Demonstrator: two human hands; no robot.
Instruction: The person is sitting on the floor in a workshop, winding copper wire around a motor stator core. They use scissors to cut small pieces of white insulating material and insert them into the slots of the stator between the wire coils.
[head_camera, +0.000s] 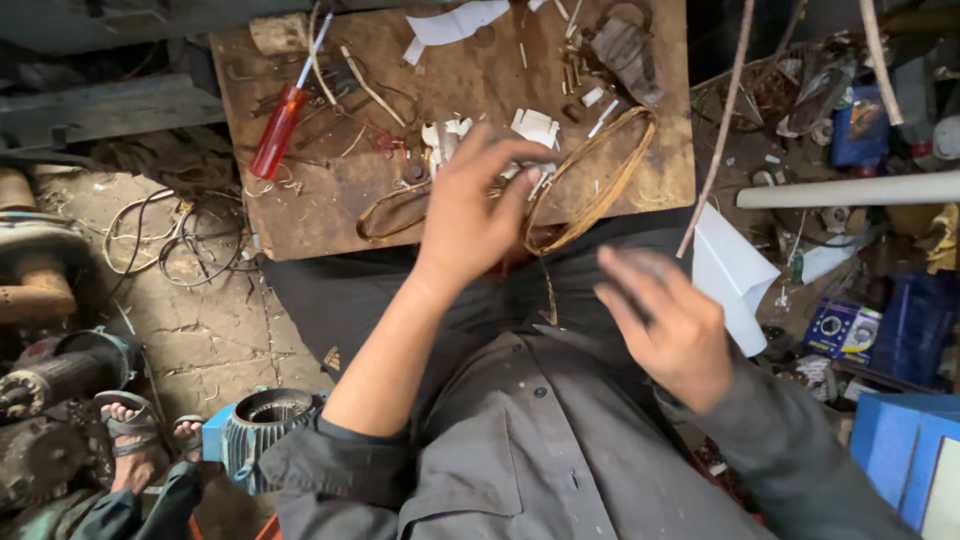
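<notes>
Copper-coloured wire coil (590, 185), looped in a long oval, lying toward the near right corner of the rusty board (480, 80), its near end slipping over the near edge. Left hand (470, 205) over it, fingers (500, 150) spread and half curled, tips down by the coil's left strand and a scatter of white paper scraps (535, 128); whether pinching the wire, cannot tell. Right hand (670, 325) hovering off the board over the dark lap, blurred, fingers (630, 275) loosely bent and apart, gripping nothing visible. Moving outward: smaller wire loop (395, 210) flat near the near edge, just left of the left wrist. Red-handled screwdriver (280, 125) slanting toward the far left part of the board, well clear of both hands. Small pegs and bits (575, 65) sprinkled toward the far right, a grey crumpled piece (625, 50) beside them. Off the board now: folded white paper (735, 275) just right of the right hand, white pipe (850, 190) beyond it, blue boxes (905, 440) at far right. Lower left, blue motor housing (260, 420) on the ground, another person's sandalled foot (130, 430) next to it.
</notes>
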